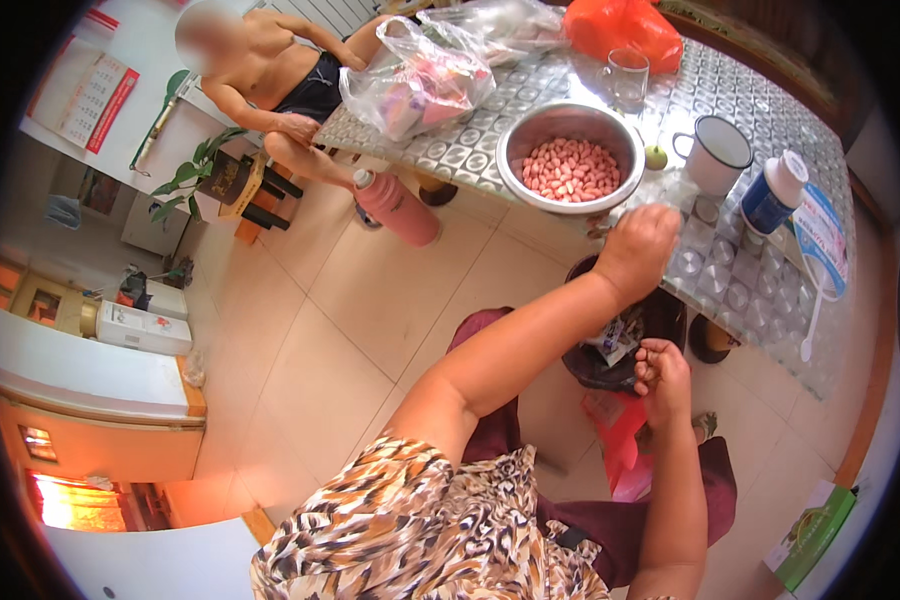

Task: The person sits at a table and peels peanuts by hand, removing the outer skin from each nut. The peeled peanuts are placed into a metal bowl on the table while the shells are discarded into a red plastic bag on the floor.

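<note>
My left hand (640,251) is over the table's near edge, just below a steel bowl (506,161). Its fingers are curled, and I cannot tell whether anything is in them. Shelled pink peanuts (570,171) cover the bottom of the bowl. Lower down, my right hand (664,379) is held palm up beside a dark waste bin (664,319). Its fingers curl around small brownish pieces, too small to name surely. Wrappers and scraps (616,337) lie inside the bin, which my left forearm partly covers.
On the patterned table (720,255) stand an enamel mug (718,157), a glass mug (626,79), a blue-and-white bottle (774,191), a hand fan (823,240) and plastic bags (427,90). A pink flask (397,206) stands on the floor; another person (281,64) sits beyond.
</note>
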Demonstrator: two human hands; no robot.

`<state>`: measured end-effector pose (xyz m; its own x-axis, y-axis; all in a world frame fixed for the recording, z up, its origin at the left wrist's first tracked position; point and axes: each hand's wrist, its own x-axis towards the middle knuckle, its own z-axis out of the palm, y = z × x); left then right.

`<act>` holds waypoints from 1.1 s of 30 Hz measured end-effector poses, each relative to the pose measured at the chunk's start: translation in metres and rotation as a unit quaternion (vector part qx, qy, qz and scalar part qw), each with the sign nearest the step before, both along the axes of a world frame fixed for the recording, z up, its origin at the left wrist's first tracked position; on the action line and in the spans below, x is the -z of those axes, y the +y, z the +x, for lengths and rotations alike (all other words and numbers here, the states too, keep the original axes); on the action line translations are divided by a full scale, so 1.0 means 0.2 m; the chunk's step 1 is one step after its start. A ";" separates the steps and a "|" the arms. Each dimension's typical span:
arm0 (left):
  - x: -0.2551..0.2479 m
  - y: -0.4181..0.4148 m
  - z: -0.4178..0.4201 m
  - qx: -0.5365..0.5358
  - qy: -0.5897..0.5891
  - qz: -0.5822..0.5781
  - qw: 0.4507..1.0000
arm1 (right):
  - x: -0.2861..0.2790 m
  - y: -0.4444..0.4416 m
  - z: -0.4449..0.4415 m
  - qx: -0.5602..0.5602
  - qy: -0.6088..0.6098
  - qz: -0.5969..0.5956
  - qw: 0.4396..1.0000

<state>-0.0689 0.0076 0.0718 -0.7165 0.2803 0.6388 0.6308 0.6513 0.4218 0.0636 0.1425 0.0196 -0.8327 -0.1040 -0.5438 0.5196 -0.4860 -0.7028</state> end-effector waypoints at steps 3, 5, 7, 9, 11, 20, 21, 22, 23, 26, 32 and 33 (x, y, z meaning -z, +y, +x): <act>-0.03 0.00 0.12 0.055 0.044 0.056 0.996 | 0.01 -0.02 -0.02 -0.018 0.017 0.063 0.998; -0.04 -0.01 0.24 0.100 -0.123 0.093 0.983 | 0.02 -0.03 -0.03 -0.004 0.050 0.061 0.997; -0.01 -0.03 0.31 0.100 -0.220 0.178 0.954 | 0.06 -0.04 -0.04 0.002 0.091 0.083 0.992; 0.09 0.00 0.39 0.098 -0.360 0.299 0.878 | 0.05 -0.02 0.00 0.054 0.101 0.114 0.987; 0.13 0.02 0.43 0.081 -0.352 0.274 0.891 | 0.02 -0.02 0.01 0.076 0.120 0.135 0.981; 0.28 -0.07 0.34 0.170 -0.603 0.425 0.653 | -0.02 -0.01 -0.08 0.075 0.141 0.158 0.974; 0.26 -0.05 0.34 0.192 -0.597 0.423 0.654 | -0.01 0.01 -0.08 0.079 0.146 0.146 0.975; 0.24 -0.05 0.34 0.200 -0.583 0.419 0.666 | 0.01 0.01 -0.08 0.081 0.150 0.128 0.977; 0.24 -0.03 0.35 0.206 -0.568 0.417 0.679 | 0.02 0.02 -0.08 0.081 0.154 0.111 0.978; 0.23 -0.04 0.35 0.184 -0.583 0.436 0.661 | 0.04 0.01 -0.08 0.059 0.157 0.080 0.983; 0.25 -0.10 0.32 0.187 -0.596 0.421 0.658 | 0.01 -0.04 -0.09 0.020 0.158 0.098 0.982; 0.25 -0.11 0.32 0.183 -0.599 0.414 0.660 | 0.01 -0.04 -0.09 0.016 0.151 0.104 0.983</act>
